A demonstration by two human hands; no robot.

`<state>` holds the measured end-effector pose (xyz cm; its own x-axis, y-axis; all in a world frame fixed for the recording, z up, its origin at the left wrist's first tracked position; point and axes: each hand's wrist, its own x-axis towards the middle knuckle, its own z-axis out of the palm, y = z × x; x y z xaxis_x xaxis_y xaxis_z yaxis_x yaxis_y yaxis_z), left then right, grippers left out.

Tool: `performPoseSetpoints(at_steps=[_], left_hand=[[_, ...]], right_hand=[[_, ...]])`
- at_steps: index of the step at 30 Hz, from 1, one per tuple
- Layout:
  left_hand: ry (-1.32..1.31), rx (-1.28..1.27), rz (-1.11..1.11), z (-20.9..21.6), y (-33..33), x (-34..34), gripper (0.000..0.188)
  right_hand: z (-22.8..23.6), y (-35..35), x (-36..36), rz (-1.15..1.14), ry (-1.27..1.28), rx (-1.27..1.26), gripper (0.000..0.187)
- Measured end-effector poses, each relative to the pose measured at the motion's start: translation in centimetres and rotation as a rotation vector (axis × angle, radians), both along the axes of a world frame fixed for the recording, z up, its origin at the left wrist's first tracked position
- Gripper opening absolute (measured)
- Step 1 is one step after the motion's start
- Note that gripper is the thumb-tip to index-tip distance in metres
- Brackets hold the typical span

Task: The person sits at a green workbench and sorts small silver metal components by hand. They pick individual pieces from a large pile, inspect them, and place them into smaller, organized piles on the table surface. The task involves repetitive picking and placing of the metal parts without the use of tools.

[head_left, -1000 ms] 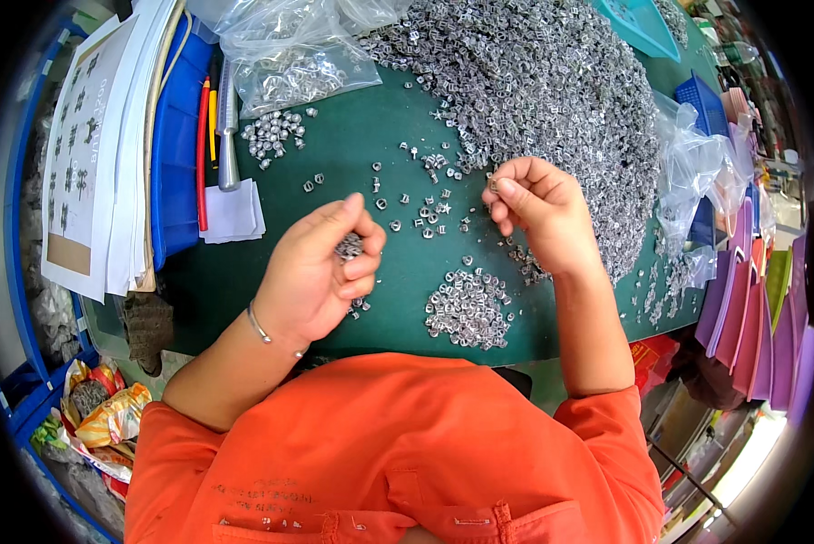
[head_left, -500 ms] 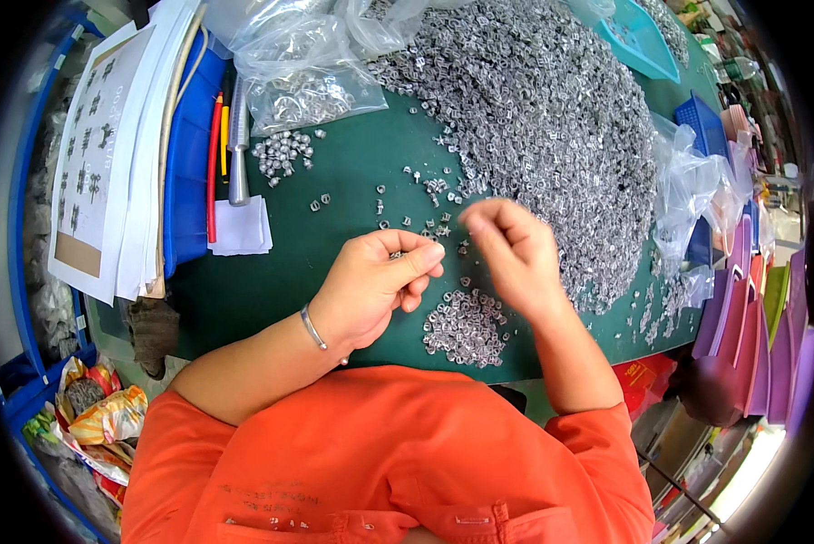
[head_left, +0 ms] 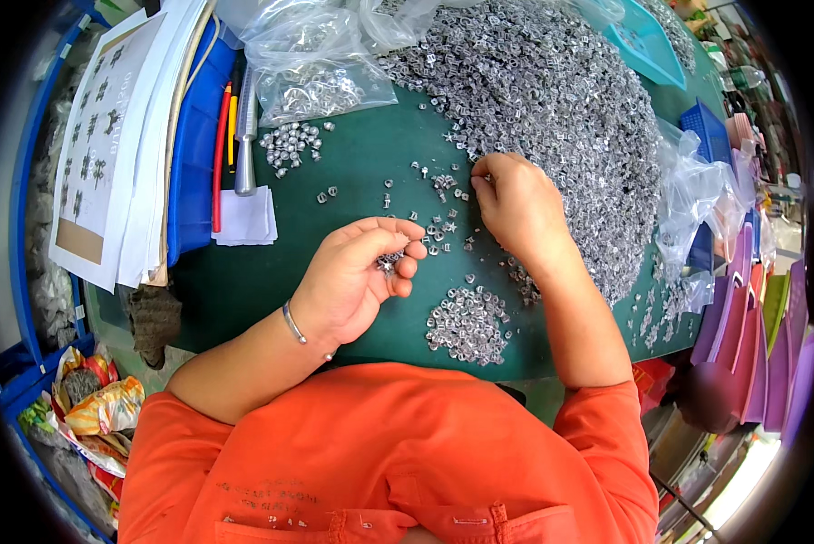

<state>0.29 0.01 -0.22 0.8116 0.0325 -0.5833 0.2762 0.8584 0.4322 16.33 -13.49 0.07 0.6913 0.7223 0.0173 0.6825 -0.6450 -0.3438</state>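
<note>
Several small silvery metal pieces (head_left: 389,262) rest in the curled fingers of my left hand (head_left: 352,272), which hovers over the green table. My right hand (head_left: 521,204) is at the left edge of a big heap of the same kind of grey metal pieces (head_left: 552,100), its thumb and fingertips drawn together. What lies between those fingertips is too small to make out. A smaller pile of metal pieces (head_left: 468,326) lies close to my body, between my forearms. Loose pieces (head_left: 438,222) are scattered between my two hands.
A clear plastic bag (head_left: 321,86) of metal pieces sits at the back left, with rounded silvery pieces (head_left: 289,145) beside it. A blue bin (head_left: 194,163), red pencil (head_left: 221,154) and metal rod (head_left: 245,136) line the left. A turquoise tray (head_left: 647,45) stands far right.
My right hand has moved away from my left, up to the heap's edge. My left hand has shifted slightly left and loosened, so the metal pieces inside it show.
</note>
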Motion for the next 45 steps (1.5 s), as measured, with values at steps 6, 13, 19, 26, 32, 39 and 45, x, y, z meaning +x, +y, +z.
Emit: performPoseSetpoints(at_steps=[6,13,19,26,32,39,45], left_hand=[[-0.009,0.007,-0.024,0.3,-0.1,0.0,0.019],[-0.010,-0.025,-0.045,0.3,0.0,-0.1,0.016],[-0.019,-0.029,-0.078,0.7,-0.3,0.3,0.016],[0.010,0.027,-0.031,0.6,-0.4,0.4,0.015],[-0.003,0.029,-0.055,0.6,-0.5,0.2,0.018],[-0.022,-0.016,-0.068,0.3,-0.4,-0.1,0.018],[0.000,-0.039,-0.040,0.2,-0.4,0.0,0.018]], right_hand=[[0.2,-0.3,0.4,-0.036,0.194,0.205,0.008],[0.7,-1.1,0.3,-0.079,0.138,0.265,0.004],[0.5,-0.3,-0.3,0.041,-0.031,0.008,0.008],[0.8,-0.4,0.6,-0.177,0.591,0.342,0.010],[0.6,-1.1,0.6,0.000,0.137,0.218,0.007],[0.3,-0.5,-0.2,-0.066,0.242,0.215,0.009],[1.2,-1.9,0.5,-0.259,1.640,0.713,0.014]])
